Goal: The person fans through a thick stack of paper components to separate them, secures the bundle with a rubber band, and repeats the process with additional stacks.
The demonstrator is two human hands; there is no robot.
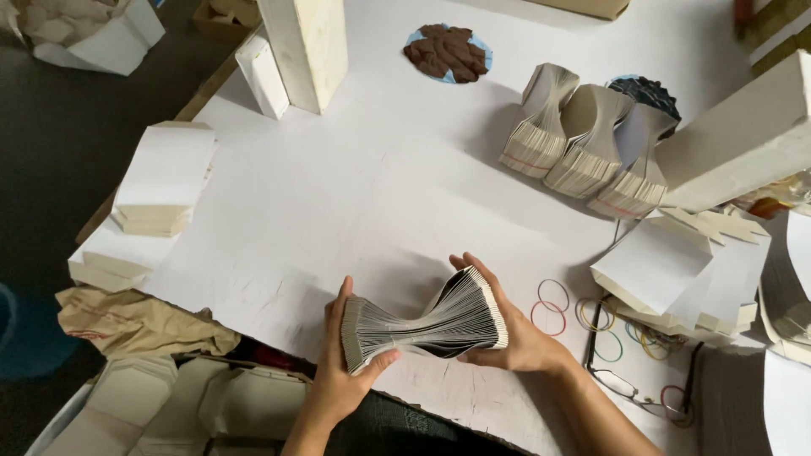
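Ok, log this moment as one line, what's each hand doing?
left hand: grips one end of twisted card stack | right hand: grips other end | rubber bands beside right hand | three banded stacks behind

Soft daylight from upper left; the white card-covered table (338, 194) reads bright, no glare. Banded grey card bundles (583, 143) cast soft shadows leftward. Dark floor dim. Focus sharp; edges slightly stretched.

Left hand (342, 359) grips the near-left end of the twisted card stack (422, 321), thumb curled over its edge. Right hand (507, 325) cups the stack's far-right end, fingers spread along it; both forearms extend below the stack.
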